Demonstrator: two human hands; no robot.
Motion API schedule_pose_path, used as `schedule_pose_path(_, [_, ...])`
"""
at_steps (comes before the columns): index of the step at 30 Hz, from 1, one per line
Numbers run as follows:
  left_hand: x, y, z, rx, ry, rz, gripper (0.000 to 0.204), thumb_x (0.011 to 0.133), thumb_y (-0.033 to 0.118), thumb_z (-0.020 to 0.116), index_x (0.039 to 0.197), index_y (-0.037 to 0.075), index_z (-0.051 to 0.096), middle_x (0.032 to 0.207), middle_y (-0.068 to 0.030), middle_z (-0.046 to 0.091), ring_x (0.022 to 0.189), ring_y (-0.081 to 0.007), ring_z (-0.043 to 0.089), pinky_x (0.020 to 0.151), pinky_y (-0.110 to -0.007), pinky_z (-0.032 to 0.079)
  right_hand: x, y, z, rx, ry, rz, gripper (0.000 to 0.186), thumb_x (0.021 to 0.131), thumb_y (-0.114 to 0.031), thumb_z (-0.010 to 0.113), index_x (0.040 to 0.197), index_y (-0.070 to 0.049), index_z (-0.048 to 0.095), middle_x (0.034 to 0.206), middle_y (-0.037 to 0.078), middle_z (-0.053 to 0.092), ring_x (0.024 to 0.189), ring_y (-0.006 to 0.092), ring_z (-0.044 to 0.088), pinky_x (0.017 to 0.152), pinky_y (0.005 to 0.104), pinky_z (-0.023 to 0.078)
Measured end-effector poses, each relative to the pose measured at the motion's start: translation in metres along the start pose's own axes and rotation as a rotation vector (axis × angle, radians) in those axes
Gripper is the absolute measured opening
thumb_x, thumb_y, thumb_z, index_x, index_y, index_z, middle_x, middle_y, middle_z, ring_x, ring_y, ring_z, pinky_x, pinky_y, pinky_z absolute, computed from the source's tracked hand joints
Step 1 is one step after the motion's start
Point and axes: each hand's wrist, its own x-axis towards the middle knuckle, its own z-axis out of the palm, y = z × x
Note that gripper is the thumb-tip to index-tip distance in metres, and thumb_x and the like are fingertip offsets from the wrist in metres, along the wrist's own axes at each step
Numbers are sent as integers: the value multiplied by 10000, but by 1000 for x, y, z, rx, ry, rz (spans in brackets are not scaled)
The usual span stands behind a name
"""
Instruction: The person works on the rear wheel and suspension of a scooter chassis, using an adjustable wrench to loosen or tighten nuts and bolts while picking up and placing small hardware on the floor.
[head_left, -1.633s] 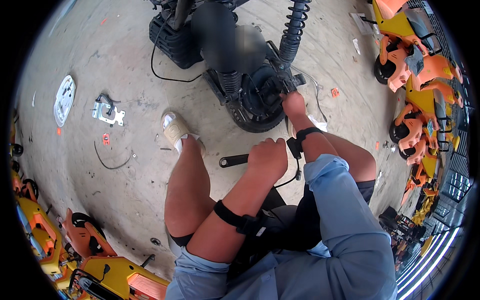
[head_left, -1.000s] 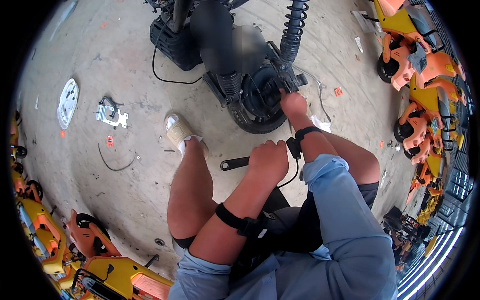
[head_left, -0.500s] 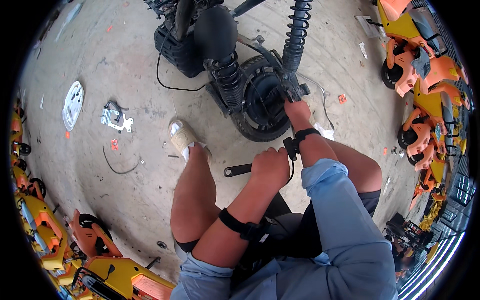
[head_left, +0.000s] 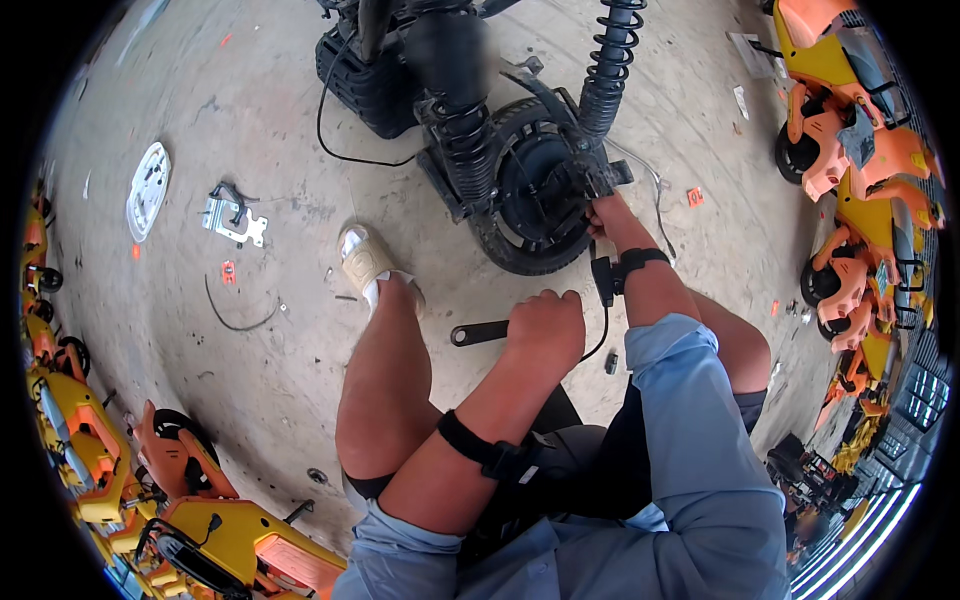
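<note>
My left hand point(head_left: 548, 330) is closed around a black wrench point(head_left: 478, 334) above my lap, its ring end pointing left. My right hand point(head_left: 606, 216) reaches to the black bracket point(head_left: 603, 175) beside the axle of a scooter wheel point(head_left: 530, 255), fingers curled under it; what they grip is hidden. A black coil shock point(head_left: 610, 60) rises above that bracket, and a second shock point(head_left: 465, 150) stands left of the wheel. A cable hangs from the device strapped on my right wrist.
Orange and yellow scooters point(head_left: 820, 40) line the right side, with more point(head_left: 90, 430) at lower left. A white plate point(head_left: 150, 190), a metal bracket point(head_left: 230, 225) and loose cables point(head_left: 240, 328) lie on the concrete floor point(head_left: 240, 120). My sandalled foot point(head_left: 365, 262) is left of the wheel.
My right hand has shifted slightly right and turned, showing curled fingertips below the bracket. My left hand still holds the wrench. The scooter parts appear a little farther right in the picture.
</note>
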Motion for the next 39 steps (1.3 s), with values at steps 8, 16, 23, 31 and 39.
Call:
schedule_pose_path(8, [1,3,-3,-12,-34,10,287,794,186,645,1017,15,587,931,-182,629,848,-346,652,720,-436,536,4,5,-6,-143,42,-124,209,856,-126,487,821,7,646,619,122,620,513,241,623,471,363,505])
schedule_pose_path(16, [1,3,-1,-17,-2,21,264,799,170,628,1005,11,585,922,-180,627,840,-343,651,718,-435,534,13,18,-4,241,174,-303,231,878,-104,547,1075,11,586,799,143,685,663,247,697,600,358,564])
schedule_pose_path(23, [3,5,-8,-26,-10,21,255,813,168,611,1010,9,584,921,-177,628,844,-343,650,721,-433,534,-24,24,-8,-244,338,-693,347,833,-152,641,1121,37,595,969,220,650,860,344,669,779,425,522])
schedule_pose_path(31, [3,1,-7,-17,27,12,234,817,167,604,995,15,592,902,-175,626,827,-336,652,710,-436,534,-27,15,-6,-702,418,-771,200,828,-175,656,804,19,702,1018,267,640,970,419,619,877,483,494])
schedule_pose_path(39, [1,3,-7,-14,73,20,181,786,120,608,940,24,613,874,-154,640,801,-301,662,689,-396,531,-22,21,0,-874,438,-712,194,858,-207,633,824,-50,742,958,247,670,929,397,652,857,475,515])
